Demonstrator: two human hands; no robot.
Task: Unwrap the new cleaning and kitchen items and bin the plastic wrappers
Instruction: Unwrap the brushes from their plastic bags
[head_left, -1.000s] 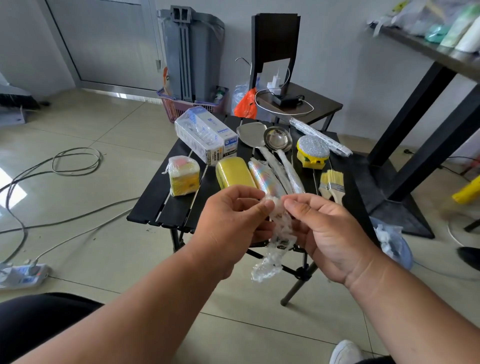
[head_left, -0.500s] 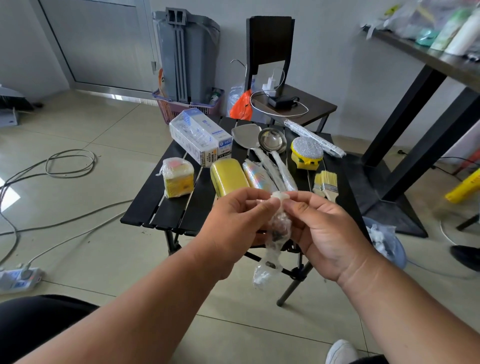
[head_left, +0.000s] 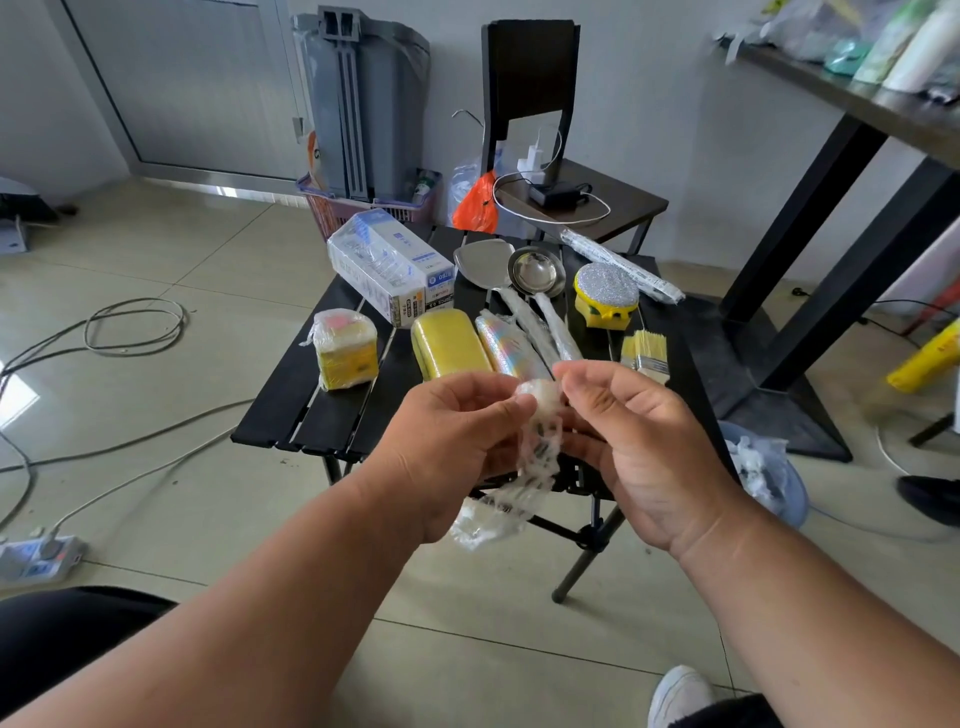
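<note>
A crumpled clear plastic wrapper (head_left: 535, 457) hangs between my hands above the near edge of the black folding table (head_left: 291, 415). My left hand (head_left: 447, 447) pinches its bunched top end. My right hand (head_left: 639, 447) curls its fingers against the wrapper's other side. On the table lie a film-wrapped box (head_left: 389, 270), a wrapped sponge pack (head_left: 345, 348), a bare yellow sponge (head_left: 449, 351), a shiny wrapped roll (head_left: 511, 345), a spatula (head_left: 480, 262) and a ladle (head_left: 537, 270) with wrapped handles, a silver-topped scourer (head_left: 605, 296), paint brushes (head_left: 644, 353) and a long wrapped stick (head_left: 621, 265).
A blue bin (head_left: 769, 467) holding crumpled plastic stands on the floor right of the table. Behind are a dark chair (head_left: 582, 202) with a charger, a grey folded unit (head_left: 363, 104) and a pink basket. Cables and a power strip (head_left: 36, 558) lie on the floor at left.
The wrapper's top end has been bunched into a tighter wad between my fingertips. Both hands stayed close together in front of the table.
</note>
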